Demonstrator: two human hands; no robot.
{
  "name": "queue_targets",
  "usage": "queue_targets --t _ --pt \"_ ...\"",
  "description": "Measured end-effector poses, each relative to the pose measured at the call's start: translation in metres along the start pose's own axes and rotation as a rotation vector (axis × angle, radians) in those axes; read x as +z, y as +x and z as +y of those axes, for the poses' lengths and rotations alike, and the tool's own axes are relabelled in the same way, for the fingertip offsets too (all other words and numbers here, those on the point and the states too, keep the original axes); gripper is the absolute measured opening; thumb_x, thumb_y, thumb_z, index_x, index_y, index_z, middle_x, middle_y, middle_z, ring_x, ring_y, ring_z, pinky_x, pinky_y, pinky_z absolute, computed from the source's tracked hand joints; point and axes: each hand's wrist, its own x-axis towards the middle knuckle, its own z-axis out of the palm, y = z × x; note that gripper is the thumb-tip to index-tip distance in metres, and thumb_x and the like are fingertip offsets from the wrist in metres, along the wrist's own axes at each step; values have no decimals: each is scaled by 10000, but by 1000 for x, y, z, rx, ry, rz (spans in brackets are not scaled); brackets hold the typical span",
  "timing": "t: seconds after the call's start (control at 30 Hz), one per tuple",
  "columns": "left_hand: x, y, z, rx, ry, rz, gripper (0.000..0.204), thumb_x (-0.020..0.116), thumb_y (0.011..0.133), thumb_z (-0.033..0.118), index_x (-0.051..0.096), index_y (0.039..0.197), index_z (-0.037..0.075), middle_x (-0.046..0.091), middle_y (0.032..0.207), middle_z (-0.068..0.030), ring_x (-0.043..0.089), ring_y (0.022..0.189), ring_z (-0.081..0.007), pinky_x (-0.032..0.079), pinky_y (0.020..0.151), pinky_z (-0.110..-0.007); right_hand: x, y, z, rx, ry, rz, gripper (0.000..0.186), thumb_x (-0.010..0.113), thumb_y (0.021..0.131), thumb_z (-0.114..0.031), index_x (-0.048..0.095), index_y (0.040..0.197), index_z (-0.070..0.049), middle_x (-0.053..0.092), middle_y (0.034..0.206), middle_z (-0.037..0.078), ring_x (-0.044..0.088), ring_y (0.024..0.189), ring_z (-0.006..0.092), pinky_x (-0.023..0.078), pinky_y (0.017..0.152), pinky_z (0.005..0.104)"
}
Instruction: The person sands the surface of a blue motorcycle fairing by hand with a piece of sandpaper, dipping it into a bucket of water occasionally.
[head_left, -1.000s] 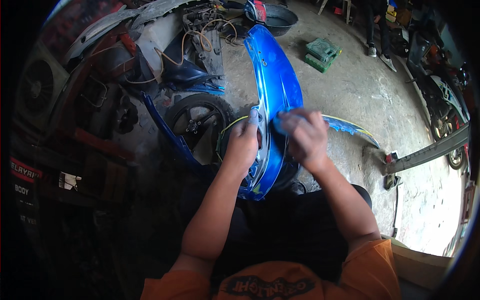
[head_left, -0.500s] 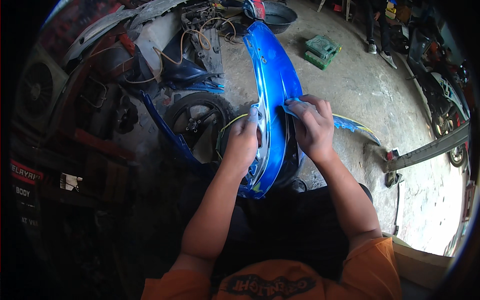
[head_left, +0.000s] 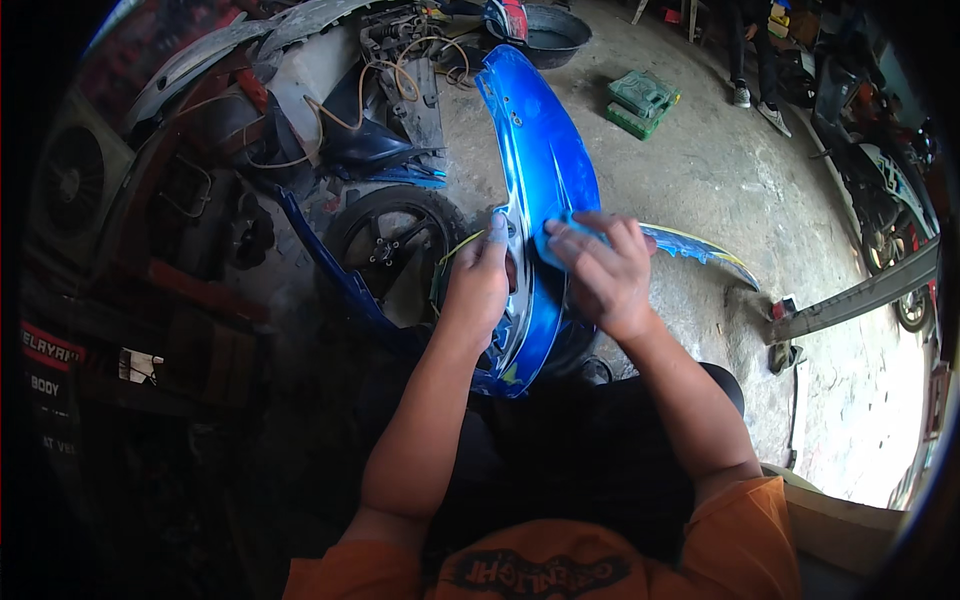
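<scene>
A long curved glossy blue motorcycle body panel (head_left: pixel 545 130) stands lengthwise in front of me, its near end close to my lap. My left hand (head_left: pixel 480 285) is closed around its left edge, thumb on top and the other fingers mostly hidden behind. Bent over the panel's face near its middle, my right hand (head_left: pixel 608 270) pinches a small light-blue sheet (head_left: pixel 552 245) against the surface. Motion blurs these fingers, and I cannot tell whether the sheet is cloth or abrasive paper.
Left of the panel lie a black wheel (head_left: pixel 390 240) and a narrow dark-blue panel (head_left: pixel 325 255). Another blue-and-yellow strip (head_left: pixel 700 247) extends right. Beyond are a green case (head_left: pixel 642 103) and a black basin (head_left: pixel 560 37). A person's legs (head_left: pixel 765 75), a motorcycle (head_left: pixel 885 185) and a metal beam (head_left: pixel 860 290) are at right.
My right hand has slid left and slightly nearer with the light-blue sheet, from the panel's right edge onto its middle. The panel and my left hand have shifted slightly left.
</scene>
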Motion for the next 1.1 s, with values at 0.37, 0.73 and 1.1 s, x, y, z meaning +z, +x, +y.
queue_targets --t 0.37,0.73,1.1 --pt "-5 2 -6 -1 14 -20 493 529 1155 507 655 896 107 538 715 54 485 653 -63 388 618 -265 5 -1 8 88 -86 40 354 733 709 51 735 1056 -17 799 1211 123 738 1039 332 541 818 439" --pt "11 -2 5 22 -29 52 545 509 1161 516 625 840 92 522 692 46 480 656 -83 401 647 -292 7 -11 -18 46 59 -11 327 743 731 -43 739 1059 -38 790 1193 108 718 995 279 548 758 388" --pt "3 -2 0 23 12 16 543 504 1158 538 629 846 112 508 692 60 470 646 -66 382 618 -273 5 -7 -18 -4 195 -19 370 709 764 35 730 1133 21 763 1168 172 723 957 339 611 846 416"
